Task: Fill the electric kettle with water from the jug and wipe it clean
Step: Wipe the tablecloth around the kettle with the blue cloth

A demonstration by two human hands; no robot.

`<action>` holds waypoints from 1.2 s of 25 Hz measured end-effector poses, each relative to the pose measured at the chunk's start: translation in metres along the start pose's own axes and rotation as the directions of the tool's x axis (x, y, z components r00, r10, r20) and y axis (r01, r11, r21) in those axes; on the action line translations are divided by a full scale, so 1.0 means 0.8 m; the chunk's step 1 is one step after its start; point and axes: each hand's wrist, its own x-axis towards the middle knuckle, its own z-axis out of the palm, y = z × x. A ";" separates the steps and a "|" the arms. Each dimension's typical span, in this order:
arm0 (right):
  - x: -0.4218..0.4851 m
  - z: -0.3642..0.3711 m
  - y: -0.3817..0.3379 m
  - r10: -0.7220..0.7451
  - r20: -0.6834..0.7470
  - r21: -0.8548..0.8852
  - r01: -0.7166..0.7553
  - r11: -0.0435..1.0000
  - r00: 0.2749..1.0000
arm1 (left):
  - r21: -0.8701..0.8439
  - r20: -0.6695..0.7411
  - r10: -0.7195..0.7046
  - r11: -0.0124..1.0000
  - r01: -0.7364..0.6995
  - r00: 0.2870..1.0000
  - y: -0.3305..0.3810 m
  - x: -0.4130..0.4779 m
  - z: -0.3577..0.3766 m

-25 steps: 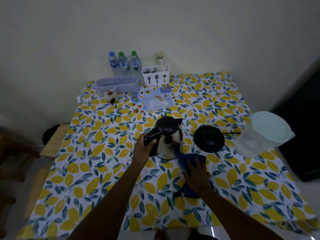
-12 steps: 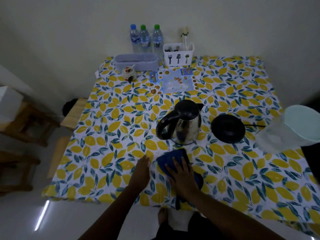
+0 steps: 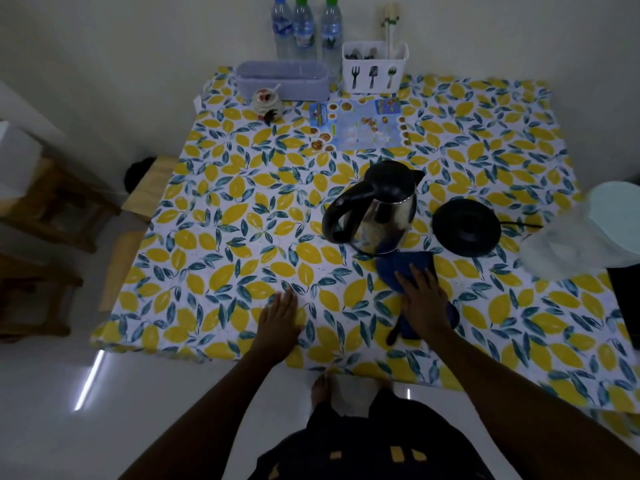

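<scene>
Steel electric kettle (image 3: 379,211) stood off power base (image 3: 465,232), lid shut, jug (image 3: 585,237) well right. Right hand (image 3: 424,301) flat on blue cloth (image 3: 408,268), fingers spread; left hand (image 3: 280,315) flat on tablecloth (image 3: 221,237), fingers together. Risk: cloth touching kettle foot, dragging it could nudge or tip kettle.

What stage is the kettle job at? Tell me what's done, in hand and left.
Done, apparently: the kettle stands upright on the tablecloth with its lid shut, and the jug is set aside at the right edge; the water level is hidden. In hand: the right hand lies flat on the blue cloth beside the kettle; the left hand rests empty. Left: possibly seating the kettle on its base, which stands empty.
</scene>
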 end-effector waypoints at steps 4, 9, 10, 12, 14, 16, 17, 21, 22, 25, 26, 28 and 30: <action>-0.019 0.021 -0.060 0.001 0.039 -0.011 -0.001 1.000 0.999 | -0.048 0.049 -0.023 0.999 0.025 0.999 0.007 -0.001 0.001; -0.091 0.048 -0.056 -0.430 0.187 -0.143 0.458 0.878 0.883 | -0.042 0.056 -0.016 0.999 0.019 0.998 0.007 -0.002 0.003; -0.087 0.042 -0.042 -0.462 0.214 -0.176 0.499 0.848 0.861 | -0.038 0.055 -0.015 0.999 0.017 0.998 0.006 -0.002 0.003; -0.064 0.023 -0.010 -0.419 0.247 -0.248 0.475 0.844 0.873 | -0.035 0.055 -0.004 0.999 0.006 0.998 0.003 -0.001 0.004; -0.028 0.002 0.027 -0.275 0.205 -0.289 0.326 0.900 0.939 | -0.031 0.061 -0.002 1.000 0.004 0.998 0.004 -0.001 0.004; 0.005 -0.014 0.054 -0.076 0.100 -0.230 0.097 0.968 0.992 | -0.025 0.072 -0.011 1.000 0.013 0.997 0.004 0.000 0.002; 0.017 -0.021 0.059 0.036 0.077 -0.160 -0.024 0.987 0.996 | -0.026 0.075 -0.014 1.000 0.016 0.997 0.005 0.000 0.001; 0.017 -0.020 0.023 0.163 0.062 -0.073 -0.159 0.985 0.985 | -0.026 0.078 -0.009 1.000 0.011 0.997 0.004 -0.001 0.001; 0.003 -0.008 0.004 0.112 0.053 -0.092 -0.106 0.990 0.992 | -0.028 0.076 -0.010 1.000 0.012 0.997 0.004 -0.001 0.002; -0.067 0.029 -0.062 -0.163 0.124 -0.080 0.174 0.982 0.979 | -0.039 0.068 -0.013 0.999 0.016 0.998 0.003 0.000 0.004; -0.086 0.038 -0.077 -0.242 0.166 -0.079 0.258 0.963 0.956 | -0.041 0.064 -0.013 0.999 0.015 0.998 0.002 0.001 0.004; -0.097 0.044 -0.090 -0.334 0.242 -0.145 0.374 0.916 0.911 | -0.041 0.061 -0.011 0.999 0.014 0.998 0.002 0.001 0.006; -0.080 0.031 -0.089 -0.338 0.200 -0.172 0.372 0.912 0.920 | -0.041 0.056 -0.011 0.999 0.013 0.998 0.002 -0.001 0.006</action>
